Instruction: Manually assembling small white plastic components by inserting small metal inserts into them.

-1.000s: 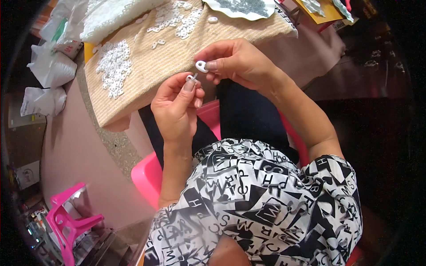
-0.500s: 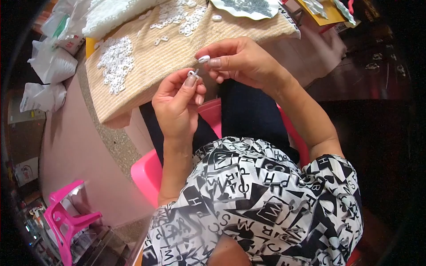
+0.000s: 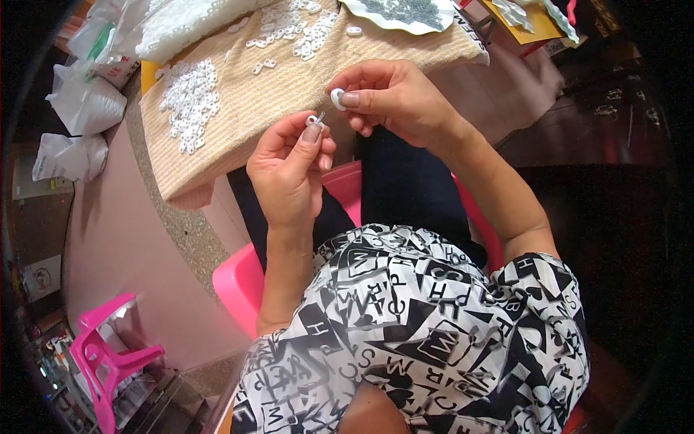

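Between thumb and index finger, my left hand (image 3: pixel 289 163) pinches a small white plastic piece (image 3: pixel 311 120) with a thin metal pin (image 3: pixel 322 116) sticking out of it. To its right and slightly farther off, my right hand (image 3: pixel 394 98) grips another small white oval piece (image 3: pixel 337 99) by fingertips and thumb. A short gap separates the two pieces. Both hands are held over my lap at the near edge of the cloth-covered table (image 3: pixel 238 130). A heap of similar white pieces (image 3: pixel 189 105) lies on the cloth to the left.
More loose white pieces (image 3: pixel 289 32) are scattered farther back beside a bulging clear bag (image 3: pixel 184 29) of them. A white tray (image 3: pixel 394 25) holds many small grey metal parts. Plastic bags (image 3: pixel 83 101) hang at the left, above a pink stool (image 3: pixel 108 354).
My right hand has drawn slightly away to the right, and the white piece in it has turned to show its rounder side. My left hand has barely moved.
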The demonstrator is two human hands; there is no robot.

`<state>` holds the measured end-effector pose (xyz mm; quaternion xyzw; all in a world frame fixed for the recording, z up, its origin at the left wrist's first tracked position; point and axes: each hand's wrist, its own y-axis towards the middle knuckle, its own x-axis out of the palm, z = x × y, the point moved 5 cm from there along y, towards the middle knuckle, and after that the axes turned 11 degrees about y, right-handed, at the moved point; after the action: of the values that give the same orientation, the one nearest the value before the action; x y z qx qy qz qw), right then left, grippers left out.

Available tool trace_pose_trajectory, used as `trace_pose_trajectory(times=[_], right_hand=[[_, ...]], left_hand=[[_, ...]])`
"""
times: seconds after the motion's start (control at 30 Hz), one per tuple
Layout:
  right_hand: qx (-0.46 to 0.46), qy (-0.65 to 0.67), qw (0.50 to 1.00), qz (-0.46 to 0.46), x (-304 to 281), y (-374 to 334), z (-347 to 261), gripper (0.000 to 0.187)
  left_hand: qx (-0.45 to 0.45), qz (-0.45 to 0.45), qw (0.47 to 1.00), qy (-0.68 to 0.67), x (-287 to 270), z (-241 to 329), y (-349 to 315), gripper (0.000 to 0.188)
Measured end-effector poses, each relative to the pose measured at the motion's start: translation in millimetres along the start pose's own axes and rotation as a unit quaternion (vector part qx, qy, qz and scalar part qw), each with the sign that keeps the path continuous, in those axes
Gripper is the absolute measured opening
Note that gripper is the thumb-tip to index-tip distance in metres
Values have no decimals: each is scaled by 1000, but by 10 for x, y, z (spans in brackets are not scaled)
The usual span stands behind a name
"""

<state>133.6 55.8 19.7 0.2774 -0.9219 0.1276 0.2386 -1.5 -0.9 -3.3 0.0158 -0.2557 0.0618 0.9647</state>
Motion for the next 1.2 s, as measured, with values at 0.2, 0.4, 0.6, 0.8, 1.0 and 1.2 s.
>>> trace_pose_trajectory(times=[0.2, 0.4, 0.6, 0.8, 1.0, 1.2], right_hand=[[-35, -4, 999, -21, 80, -5, -11, 25], [-49, -97, 994, -13, 116, -42, -65, 23], [-58, -133, 989, -13, 146, -60, -88, 23], [-98, -219, 971, -2, 155, -69, -131, 21], [-107, -227, 968, -11, 184, -80, -120, 21], [-119, -240, 963, -4, 182, -82, -69, 21]], left_hand=[[1, 6, 1000, 12, -3, 4, -8, 16], [8, 9, 999, 35, 3, 14, -11, 16], [11, 10, 999, 52, 1, 12, -20, 16], [17, 10, 998, 65, 15, 20, -29, 16], [21, 19, 996, 86, 12, 25, -34, 14], [40, 35, 990, 128, 19, 37, -44, 13]])
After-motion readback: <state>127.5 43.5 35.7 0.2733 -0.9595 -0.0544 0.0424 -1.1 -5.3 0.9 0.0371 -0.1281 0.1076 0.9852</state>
